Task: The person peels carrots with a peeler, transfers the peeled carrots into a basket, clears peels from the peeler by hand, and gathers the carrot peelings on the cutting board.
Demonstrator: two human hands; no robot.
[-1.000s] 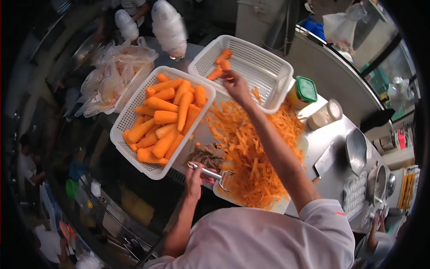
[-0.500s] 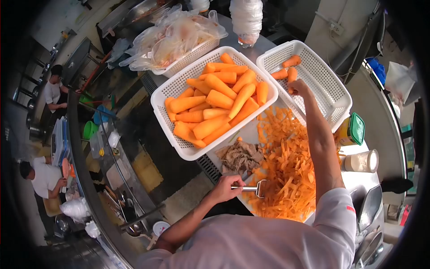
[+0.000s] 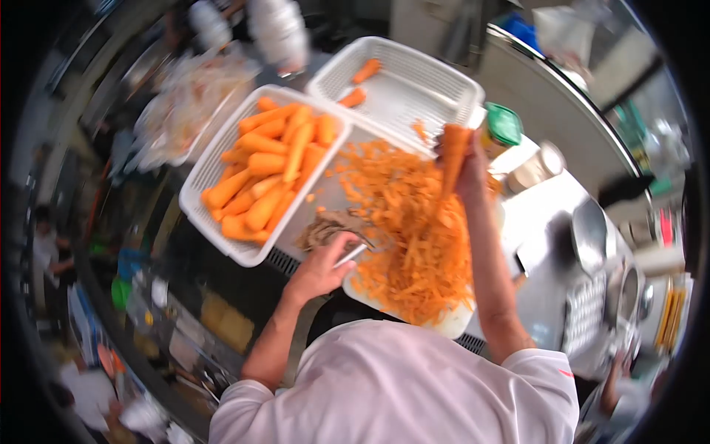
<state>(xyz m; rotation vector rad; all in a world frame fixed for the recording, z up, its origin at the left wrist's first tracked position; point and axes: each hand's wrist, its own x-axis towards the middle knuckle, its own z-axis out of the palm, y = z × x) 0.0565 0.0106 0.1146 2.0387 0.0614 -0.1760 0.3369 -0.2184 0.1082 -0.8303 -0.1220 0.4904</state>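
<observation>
My left hand (image 3: pixel 319 270) is closed around the handle of a peeler (image 3: pixel 352 254), whose head points at the heap of orange carrot peelings (image 3: pixel 403 222). My right hand (image 3: pixel 473 172) grips a carrot (image 3: pixel 452 157) above the heap's far right side, its narrow end pointing down. Smooth peeled carrots (image 3: pixel 266 163) fill a white perforated basket (image 3: pixel 200 226) at the left. Behind the peelings, a second white basket (image 3: pixel 425 81) holds two rougher carrots (image 3: pixel 353 97). A crumpled brown cloth-like bundle (image 3: pixel 325 228) lies just beyond my left hand.
A green-lidded tub (image 3: pixel 504 124) and a pale jar (image 3: pixel 540 164) stand right of the peelings. Metal pans (image 3: pixel 589 235) lie farther right. Plastic bags (image 3: pixel 192 100) and stacked white cups (image 3: pixel 277 33) are at the back left. Other people (image 3: pixel 89 392) appear at the edges.
My right hand has taken a carrot out of the second basket and brought it back over the peelings. My left hand still holds the peeler. The view has turned to the right.
</observation>
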